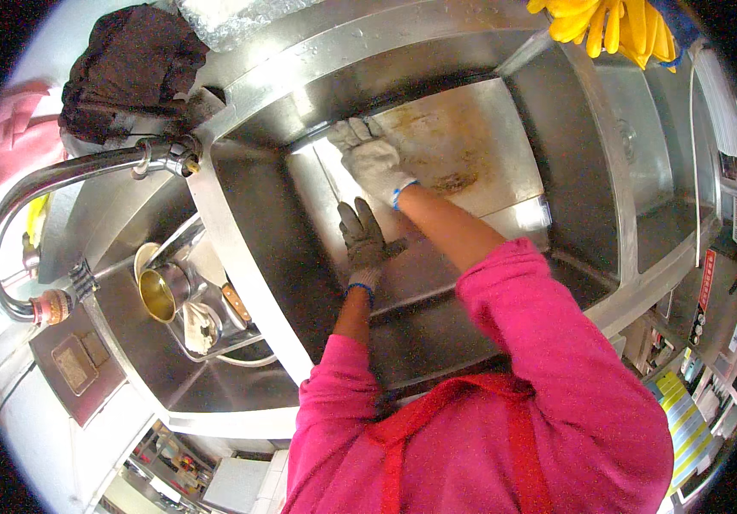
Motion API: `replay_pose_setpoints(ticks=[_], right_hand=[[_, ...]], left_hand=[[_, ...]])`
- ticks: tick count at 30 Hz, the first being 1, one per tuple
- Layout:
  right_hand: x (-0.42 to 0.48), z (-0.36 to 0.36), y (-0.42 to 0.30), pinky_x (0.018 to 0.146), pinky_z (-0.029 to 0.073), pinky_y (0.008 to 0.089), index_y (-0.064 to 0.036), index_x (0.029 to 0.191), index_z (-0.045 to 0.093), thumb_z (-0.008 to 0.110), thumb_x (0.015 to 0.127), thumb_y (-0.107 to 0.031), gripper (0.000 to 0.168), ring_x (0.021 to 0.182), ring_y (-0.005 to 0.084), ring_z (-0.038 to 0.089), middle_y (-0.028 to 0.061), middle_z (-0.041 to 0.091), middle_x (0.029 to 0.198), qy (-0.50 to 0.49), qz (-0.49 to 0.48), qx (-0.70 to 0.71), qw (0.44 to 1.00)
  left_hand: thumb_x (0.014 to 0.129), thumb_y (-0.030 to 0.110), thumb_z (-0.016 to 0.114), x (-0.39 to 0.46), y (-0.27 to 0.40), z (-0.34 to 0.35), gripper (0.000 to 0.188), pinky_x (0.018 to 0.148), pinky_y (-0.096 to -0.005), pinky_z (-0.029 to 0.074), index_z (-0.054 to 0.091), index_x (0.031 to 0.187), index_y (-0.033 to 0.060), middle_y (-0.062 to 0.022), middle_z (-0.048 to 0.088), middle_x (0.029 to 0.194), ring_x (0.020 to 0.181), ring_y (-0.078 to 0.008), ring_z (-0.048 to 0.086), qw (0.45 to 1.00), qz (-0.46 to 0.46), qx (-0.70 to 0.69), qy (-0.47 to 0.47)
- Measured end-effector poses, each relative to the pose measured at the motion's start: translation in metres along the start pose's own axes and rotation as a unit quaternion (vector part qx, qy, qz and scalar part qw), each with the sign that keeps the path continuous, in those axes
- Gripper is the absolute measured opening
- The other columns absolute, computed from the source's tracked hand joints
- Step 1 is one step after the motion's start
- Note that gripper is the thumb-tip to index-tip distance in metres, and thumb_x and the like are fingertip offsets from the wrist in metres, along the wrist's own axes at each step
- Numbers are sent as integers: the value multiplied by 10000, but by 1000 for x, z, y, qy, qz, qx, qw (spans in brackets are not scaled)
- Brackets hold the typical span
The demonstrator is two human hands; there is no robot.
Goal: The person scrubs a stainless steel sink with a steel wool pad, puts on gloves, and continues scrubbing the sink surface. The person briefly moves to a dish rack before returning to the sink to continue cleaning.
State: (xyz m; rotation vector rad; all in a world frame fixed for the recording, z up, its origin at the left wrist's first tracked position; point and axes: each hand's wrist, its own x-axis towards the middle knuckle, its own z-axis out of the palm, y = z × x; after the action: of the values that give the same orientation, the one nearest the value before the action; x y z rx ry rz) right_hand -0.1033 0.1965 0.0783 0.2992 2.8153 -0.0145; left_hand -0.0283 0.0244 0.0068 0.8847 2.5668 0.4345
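Observation:
Inside the middle basin of a stainless steel sink point(407, 360) lies a large flat metal panel point(458, 141) with brown stains on its right part. My left hand point(363, 241), in a dark-soiled knit glove with a blue cuff, rests flat with fingers apart at the near left of the panel. Farther in, my right hand point(372, 157) wears a paler knit glove and reaches to the panel's upper left. Its fingers are bent down, and whether something lies under them cannot be told.
A chrome faucet point(60, 170) arches at the left, above a basin with a metal pot point(164, 292) and utensils. Dark cloth point(137, 70) lies at the back left. Yellow rubber gloves point(606, 29) hang at the top right. Raised dividers border the middle basin.

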Motion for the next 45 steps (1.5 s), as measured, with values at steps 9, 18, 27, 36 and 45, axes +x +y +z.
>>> replay_pose_setpoints(ticks=[9, 18, 27, 36, 45], right_hand=[[-33, 89, 112, 1017, 363, 438, -66, 1222, 491, 441, 885, -172, 357, 1129, 278, 485, 124, 535, 1207, 269, 145, 20, 952], [-10, 88, 77, 1052, 319, 459, -103, 1319, 463, 447, 893, -214, 440, 1200, 298, 458, 111, 468, 1346, 90, 134, 150, 975], [10, 68, 46, 1061, 295, 451, -114, 1323, 456, 491, 857, -179, 472, 1248, 284, 393, 111, 424, 1380, 117, 108, 27, 987], [-20, 85, 111, 1052, 321, 483, -76, 1325, 451, 384, 935, -238, 428, 1223, 286, 441, 135, 492, 1325, 220, 153, -56, 962], [12, 67, 69, 799, 460, 430, -134, 1133, 604, 478, 893, -262, 300, 944, 306, 589, 172, 617, 1037, 92, 34, 96, 991]], left_hand=[[597, 505, 836, -5, 12, -14, 1312, 1131, -546, 143, 28, 1481, -32, -397, 15, 1481, 1397, -515, 50, 999, 36, -32, 9], [589, 492, 846, 0, 11, -14, 1332, 1132, -548, 134, 4, 1484, -21, -387, -24, 1487, 1398, -517, 32, 999, 4, -31, -35], [582, 478, 855, 3, 13, -17, 1323, 1121, -561, 151, 26, 1474, -40, -402, 19, 1477, 1391, -525, 56, 999, 21, -33, -28], [483, 741, 697, -1, 3, 1, 1406, 1120, -569, 169, 76, 1482, -29, -346, 86, 1499, 1408, -481, 95, 999, 36, 3, 23], [583, 510, 842, 1, 10, -13, 1322, 1120, -575, 146, 34, 1476, -35, -412, 26, 1469, 1388, -530, 66, 999, 35, -38, -12]])
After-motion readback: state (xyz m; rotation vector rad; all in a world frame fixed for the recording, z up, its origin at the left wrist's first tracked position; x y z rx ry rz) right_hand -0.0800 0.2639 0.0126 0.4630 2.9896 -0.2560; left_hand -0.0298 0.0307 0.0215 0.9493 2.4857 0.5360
